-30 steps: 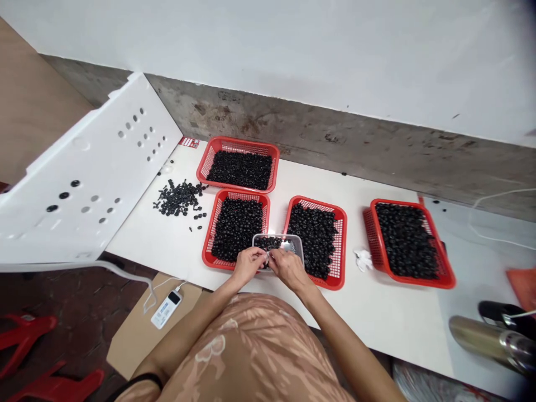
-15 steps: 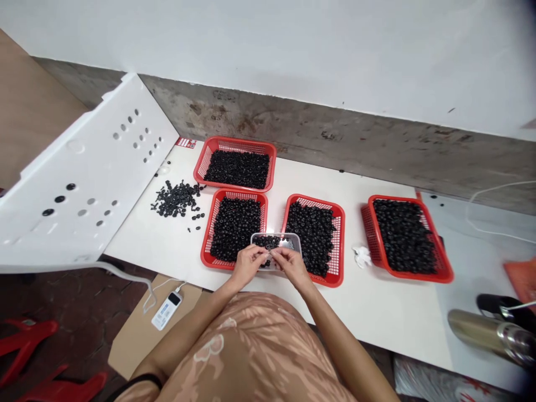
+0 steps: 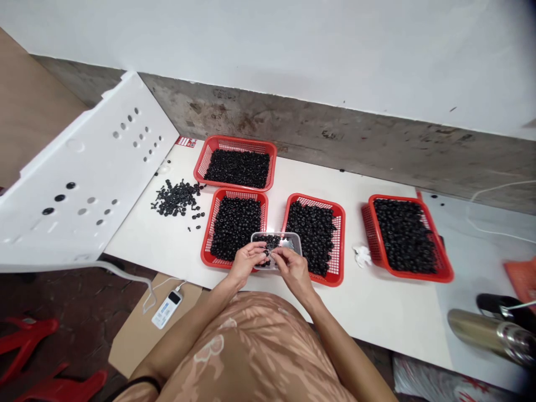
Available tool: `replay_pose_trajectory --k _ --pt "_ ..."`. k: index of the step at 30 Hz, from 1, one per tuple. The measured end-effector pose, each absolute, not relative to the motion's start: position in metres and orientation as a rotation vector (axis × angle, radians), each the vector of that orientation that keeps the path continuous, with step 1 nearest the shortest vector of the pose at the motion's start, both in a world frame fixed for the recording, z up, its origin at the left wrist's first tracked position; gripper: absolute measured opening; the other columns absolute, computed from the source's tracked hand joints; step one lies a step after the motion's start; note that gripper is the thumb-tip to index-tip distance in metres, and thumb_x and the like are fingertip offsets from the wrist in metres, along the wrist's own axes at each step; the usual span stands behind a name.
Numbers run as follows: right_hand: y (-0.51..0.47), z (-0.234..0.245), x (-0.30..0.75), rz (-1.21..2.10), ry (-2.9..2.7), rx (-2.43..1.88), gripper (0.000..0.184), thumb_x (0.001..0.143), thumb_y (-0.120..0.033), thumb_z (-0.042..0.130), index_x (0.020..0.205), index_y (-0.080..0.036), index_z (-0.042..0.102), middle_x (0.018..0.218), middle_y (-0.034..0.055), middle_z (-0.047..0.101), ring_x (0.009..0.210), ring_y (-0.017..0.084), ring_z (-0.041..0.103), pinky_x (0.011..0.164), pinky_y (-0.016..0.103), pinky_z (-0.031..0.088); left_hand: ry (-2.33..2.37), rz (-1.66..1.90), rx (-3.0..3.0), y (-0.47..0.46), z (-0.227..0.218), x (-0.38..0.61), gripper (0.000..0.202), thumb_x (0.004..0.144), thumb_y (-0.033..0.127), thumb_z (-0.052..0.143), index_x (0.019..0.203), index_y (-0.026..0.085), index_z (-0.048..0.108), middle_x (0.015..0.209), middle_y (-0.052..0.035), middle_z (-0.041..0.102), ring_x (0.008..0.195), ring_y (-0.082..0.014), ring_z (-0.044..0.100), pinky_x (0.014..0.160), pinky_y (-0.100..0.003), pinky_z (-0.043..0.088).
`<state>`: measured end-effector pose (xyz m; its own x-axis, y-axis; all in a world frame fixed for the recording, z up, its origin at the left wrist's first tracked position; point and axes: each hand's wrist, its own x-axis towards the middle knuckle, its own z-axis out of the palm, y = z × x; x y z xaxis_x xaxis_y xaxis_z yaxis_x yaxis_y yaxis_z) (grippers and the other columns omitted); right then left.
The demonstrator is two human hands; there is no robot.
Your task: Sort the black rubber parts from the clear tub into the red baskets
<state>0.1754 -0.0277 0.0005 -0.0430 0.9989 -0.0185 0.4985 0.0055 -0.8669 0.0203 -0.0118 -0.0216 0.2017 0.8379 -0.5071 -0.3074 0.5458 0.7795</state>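
– Since your fingers meet so close to your body, what do they hold?

– I can't say for sure. My left hand (image 3: 246,261) and my right hand (image 3: 293,268) face each other, each with thumb and forefinger narrowed to a pinch and the tips nearly meeting. Anything between them is too small to make out.

– And the small black rings (image 3: 268,240)?

– They lie in a clear plastic box (image 3: 300,247), right under my fingertips and just beyond them. A silvery patch (image 3: 287,243) shows on the box's right side. My hands cover part of the near rim.

– What flanks the box?

– One red basket (image 3: 204,251) is just to its left and another red basket (image 3: 341,240) just to its right, both full of black rings. A third red basket (image 3: 243,144) lies behind the left one, filled with finer black pieces.

– Anything farther off?

– To the left, a loose heap of black parts (image 3: 178,198) sits on the white table (image 3: 402,318). To the right are a crumpled white tissue (image 3: 362,255) and, past it, one more filled red basket (image 3: 371,234).
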Motion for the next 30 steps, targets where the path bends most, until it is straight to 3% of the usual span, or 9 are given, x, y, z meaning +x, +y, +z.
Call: replay_pose_trajectory --k 6,9,12,14,17,21,26,30 --pt "-0.025 0.003 0.175 0.927 -1.774 -1.549 0.022 0.089 -0.032 0.049 0.086 -0.018 0.067 0.084 0.0076 0.067 0.078 0.019 0.061 0.074 0.030 0.046 1.213 0.822 1.115 -0.015 -0.017 0.015 0.032 0.077 0.020 0.064 0.108 0.018 0.067 0.096 -0.0071 0.070 0.082 -0.0168 0.067 0.077 -0.028 0.053" --pt "-0.016 0.006 0.182 1.377 -1.497 -1.553 0.021 0.079 -0.039 0.063 0.076 -0.018 0.064 0.067 0.0020 0.062 0.059 0.014 0.055 0.058 0.025 0.041 1.181 0.799 1.322 -0.013 -0.003 0.011 0.033 0.081 0.018 0.058 0.112 0.022 0.066 0.099 -0.0049 0.071 0.091 -0.0175 0.066 0.082 -0.028 0.052" --pt "-0.005 0.008 0.190 1.985 -1.015 -1.407 0.033 0.065 -0.043 0.076 0.069 -0.018 0.055 0.050 -0.0068 0.046 0.043 0.006 0.035 0.043 0.019 0.025 1.060 0.777 1.361 -0.011 0.007 0.009 0.035 0.081 0.016 0.058 0.115 0.022 0.065 0.099 -0.0039 0.071 0.091 -0.0172 0.066 0.084 -0.027 0.051" --pt "-0.001 0.008 0.194 2.206 -0.792 -1.279 0.037 0.061 -0.040 0.080 0.072 -0.018 0.052 0.051 -0.0084 0.045 0.043 0.004 0.031 0.042 0.017 0.019 0.993 0.769 1.294 -0.012 0.007 0.010 0.036 0.080 0.016 0.059 0.115 0.022 0.065 0.099 -0.0045 0.071 0.090 -0.0172 0.066 0.084 -0.027 0.051" --pt "0.001 0.008 0.195 2.338 -0.624 -1.167 0.039 0.060 -0.035 0.082 0.080 -0.018 0.053 0.058 -0.0074 0.049 0.045 0.003 0.033 0.042 0.015 0.020 0.957 0.816 1.097 -0.015 0.000 0.012 0.037 0.078 0.019 0.063 0.115 0.019 0.063 0.096 -0.0056 0.070 0.083 -0.0159 0.066 0.077 -0.026 0.052" --pt "0.001 0.009 0.191 2.360 -0.554 -1.167 0.042 0.059 -0.033 0.083 0.088 -0.018 0.056 0.062 -0.0066 0.052 0.046 0.002 0.035 0.042 0.015 0.022 0.983 0.837 1.048 -0.016 -0.005 0.011 0.033 0.079 0.022 0.063 0.112 0.017 0.063 0.090 -0.0051 0.068 0.073 -0.0129 0.064 0.070 -0.024 0.052" --pt "-0.001 0.004 0.189 2.253 -0.694 -1.225 0.039 0.066 -0.045 0.077 0.085 -0.017 0.057 0.068 -0.0016 0.059 0.045 0.003 0.033 0.040 0.016 0.020 0.981 0.793 1.074 -0.011 0.001 0.009 0.027 0.081 0.025 0.063 0.106 0.016 0.066 0.080 -0.0052 0.070 0.076 -0.0155 0.066 0.074 -0.026 0.050" --pt "-0.002 -0.021 0.196 1.815 -1.249 -1.517 0.032 0.083 -0.048 0.056 0.082 -0.016 0.060 0.066 0.0008 0.058 0.047 0.007 0.041 0.046 0.020 0.031 1.015 0.853 0.863 -0.008 -0.002 0.013 0.024 0.075 0.027 0.070 0.095 0.014 0.067 0.071 -0.0036 0.069 0.067 -0.0131 0.065 0.066 -0.023 0.048"
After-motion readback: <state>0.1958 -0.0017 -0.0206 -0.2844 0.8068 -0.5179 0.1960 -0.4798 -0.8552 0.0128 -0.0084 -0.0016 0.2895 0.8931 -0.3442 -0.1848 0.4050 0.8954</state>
